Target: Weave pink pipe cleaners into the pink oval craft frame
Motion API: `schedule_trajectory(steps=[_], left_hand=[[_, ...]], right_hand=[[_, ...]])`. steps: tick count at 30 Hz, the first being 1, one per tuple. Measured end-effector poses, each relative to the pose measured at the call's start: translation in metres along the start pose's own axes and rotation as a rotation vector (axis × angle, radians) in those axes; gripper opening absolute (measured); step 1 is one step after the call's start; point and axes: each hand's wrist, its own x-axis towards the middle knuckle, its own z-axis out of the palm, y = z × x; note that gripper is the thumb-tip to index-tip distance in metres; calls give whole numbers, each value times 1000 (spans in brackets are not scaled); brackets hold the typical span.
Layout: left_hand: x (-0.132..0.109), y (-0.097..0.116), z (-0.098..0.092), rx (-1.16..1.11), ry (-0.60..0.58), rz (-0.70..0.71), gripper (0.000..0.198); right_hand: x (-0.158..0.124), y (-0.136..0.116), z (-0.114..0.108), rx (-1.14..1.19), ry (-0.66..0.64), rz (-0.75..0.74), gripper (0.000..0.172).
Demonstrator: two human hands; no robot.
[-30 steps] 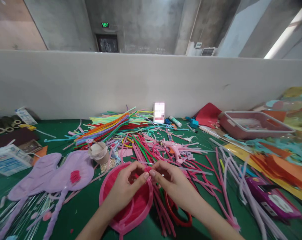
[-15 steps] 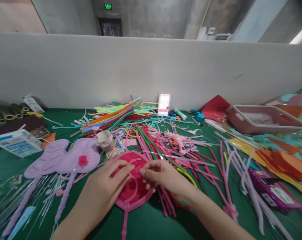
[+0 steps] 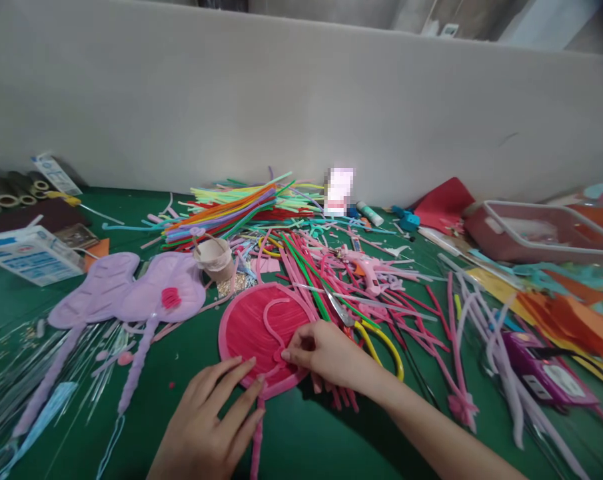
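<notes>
A round red fan (image 3: 246, 327) with a pink rim lies flat before me, its pink wrapped handle pointing down. On its face rests a curved pink pipe cleaner (image 3: 267, 319), with a small pink coil (image 3: 278, 354) at its lower part. My right hand (image 3: 326, 353) is closed, thumb and forefinger pinching at the pipe cleaner beside that coil. Fingers spread, my left hand (image 3: 216, 413) lies over the fan's lower left edge and the top of its handle. Yellow-handled scissors (image 3: 374, 343) lie partly behind my right wrist.
Two purple fans (image 3: 164, 293) lie left, behind a paper cup (image 3: 215, 259). Bundled pipe cleaners (image 3: 231, 217) are piled at the back. A pink glue gun (image 3: 368, 273) sits among red and pink strips. At right are a purple device (image 3: 546, 370) and a pink bin (image 3: 546, 233).
My left hand has drawn down and left from the fan's middle to its lower edge. My right fingers now meet the pipe cleaner near the coil. The view has tilted down.
</notes>
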Motion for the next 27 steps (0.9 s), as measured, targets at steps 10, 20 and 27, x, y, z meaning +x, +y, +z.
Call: schedule_trajectory(steps=[10,20,27], left_hand=[[3,19,16,-54,179,-183,23],[-6,23,22,-2,193,-199,29],[-4,25,18,52,217,-206,27]], right_hand=[[0,-5,7,-83,93,68,21],[0,0,2,-25,53,50,26],[-6,-9,-3,93,-26,29,31]])
